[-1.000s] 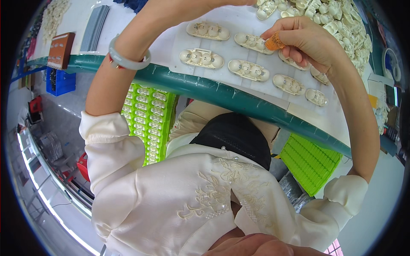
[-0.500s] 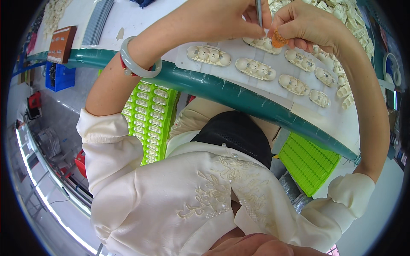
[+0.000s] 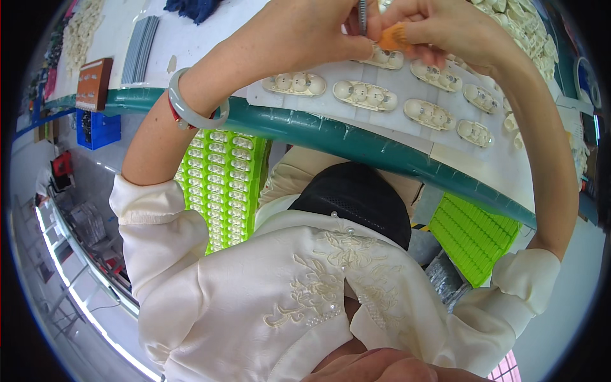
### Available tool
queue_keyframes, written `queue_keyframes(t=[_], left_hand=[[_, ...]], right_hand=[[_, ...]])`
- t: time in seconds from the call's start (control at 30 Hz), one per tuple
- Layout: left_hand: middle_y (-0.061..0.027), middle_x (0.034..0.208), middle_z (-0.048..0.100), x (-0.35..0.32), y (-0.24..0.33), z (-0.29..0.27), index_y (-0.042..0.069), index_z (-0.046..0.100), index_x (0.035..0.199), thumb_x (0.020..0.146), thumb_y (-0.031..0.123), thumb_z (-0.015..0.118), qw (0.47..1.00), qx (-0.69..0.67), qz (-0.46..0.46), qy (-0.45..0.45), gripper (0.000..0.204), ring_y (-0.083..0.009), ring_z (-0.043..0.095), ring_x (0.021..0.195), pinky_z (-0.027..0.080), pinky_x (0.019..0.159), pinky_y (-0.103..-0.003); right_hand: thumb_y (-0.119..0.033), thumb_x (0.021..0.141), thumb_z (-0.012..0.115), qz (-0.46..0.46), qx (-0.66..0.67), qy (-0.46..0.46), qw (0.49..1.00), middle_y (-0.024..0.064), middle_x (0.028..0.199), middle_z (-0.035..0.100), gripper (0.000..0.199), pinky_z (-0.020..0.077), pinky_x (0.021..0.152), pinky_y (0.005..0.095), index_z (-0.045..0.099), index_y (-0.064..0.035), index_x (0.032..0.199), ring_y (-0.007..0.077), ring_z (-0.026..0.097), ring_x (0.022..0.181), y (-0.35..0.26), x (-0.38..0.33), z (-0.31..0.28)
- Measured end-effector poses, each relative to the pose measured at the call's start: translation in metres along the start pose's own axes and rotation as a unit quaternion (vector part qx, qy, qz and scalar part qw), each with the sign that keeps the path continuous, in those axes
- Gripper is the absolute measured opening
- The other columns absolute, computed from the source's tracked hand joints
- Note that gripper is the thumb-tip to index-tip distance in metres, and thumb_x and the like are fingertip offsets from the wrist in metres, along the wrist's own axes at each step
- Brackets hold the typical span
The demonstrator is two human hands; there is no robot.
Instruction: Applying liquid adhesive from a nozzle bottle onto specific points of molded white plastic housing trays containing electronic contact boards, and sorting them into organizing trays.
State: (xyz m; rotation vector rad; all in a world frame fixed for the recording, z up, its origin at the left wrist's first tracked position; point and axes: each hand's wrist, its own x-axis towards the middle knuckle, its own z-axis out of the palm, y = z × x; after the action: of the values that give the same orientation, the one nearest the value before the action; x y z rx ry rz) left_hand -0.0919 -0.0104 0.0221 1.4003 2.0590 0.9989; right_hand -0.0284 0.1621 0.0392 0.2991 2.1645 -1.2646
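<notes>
My left hand (image 3: 328,35), with a pale bangle at its wrist, is closed on a thin grey metal rod-like tool (image 3: 363,18); the tool's lower end is hidden by the fingers. Close against it, my right hand (image 3: 439,32) has its fingers pinched together. At its fingertips is an orange, rough-textured cover (image 3: 393,37) that looks like a finger cot; anything held under it is hidden. Below both hands lie several cream oval plastic cases with round cups, among them a left one (image 3: 294,84), a middle one (image 3: 365,95) and a right one (image 3: 429,113).
Loose cream plastic parts (image 3: 522,38) are heaped at the far right. Grey strips (image 3: 140,49) and a brown block (image 3: 93,84) lie at the left. A green padded edge (image 3: 305,124) borders the table. Below are a filled green tray (image 3: 216,184) and another green tray (image 3: 474,235).
Both hands have shifted slightly left and up in the picture, still together, while the whole view has moved a little. The tool and the orange cover remain at the fingers.
</notes>
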Motion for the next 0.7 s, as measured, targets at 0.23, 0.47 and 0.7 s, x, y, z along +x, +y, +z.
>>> queue_keyframes(t=[0.23, 0.47, 0.7], left_hand=[[-0.0093, 0.063, 0.062, 0.002, -0.023, 0.006, -0.001, 0.059, 0.07, 0.068, 0.003, 0.07, 0.942, -0.017, 0.327, 0.081, 0.011, -0.0145, 0.06, 0.057, 0.048, 0.055, -0.025], [-0.0026, 0.07, 0.061, -0.014, -0.009, -0.026, -0.001, 0.058, 0.075, 0.074, 0.002, 0.068, 0.974, -0.126, -0.108, 0.157, 0.011, -0.0074, 0.057, 0.063, 0.044, 0.056, -0.018], [-0.0033, 0.072, 0.061, -0.035, -0.005, -0.03, -0.003, 0.06, 0.086, 0.081, 0.006, 0.065, 0.982, -0.098, -0.148, 0.064, 0.011, -0.0062, 0.057, 0.066, 0.045, 0.058, -0.018]], right_hand=[[-0.007, 0.078, 0.061, 0.003, 0.041, -0.012, 0.999, 0.0043, 0.061, 0.059, 0.01, 0.0379, 0.044, 0.0213, 0.066, 0.0014, 0.078, 0.0082, 0.05, 0.049, 0.008, 0.01, 0.007], [-0.012, 0.076, 0.064, 0.066, 0.008, -0.005, 0.998, 0.0045, 0.063, 0.062, 0.013, 0.0402, 0.046, 0.0215, 0.067, 0.0004, 0.076, 0.0084, 0.053, 0.052, -0.014, 0.014, 0.007], [-0.015, 0.073, 0.065, 0.089, -0.116, -0.027, 0.989, 0.0033, 0.063, 0.062, 0.014, 0.0434, 0.05, 0.0227, 0.067, -0.0006, 0.074, 0.0081, 0.054, 0.054, -0.027, 0.019, 0.001]])
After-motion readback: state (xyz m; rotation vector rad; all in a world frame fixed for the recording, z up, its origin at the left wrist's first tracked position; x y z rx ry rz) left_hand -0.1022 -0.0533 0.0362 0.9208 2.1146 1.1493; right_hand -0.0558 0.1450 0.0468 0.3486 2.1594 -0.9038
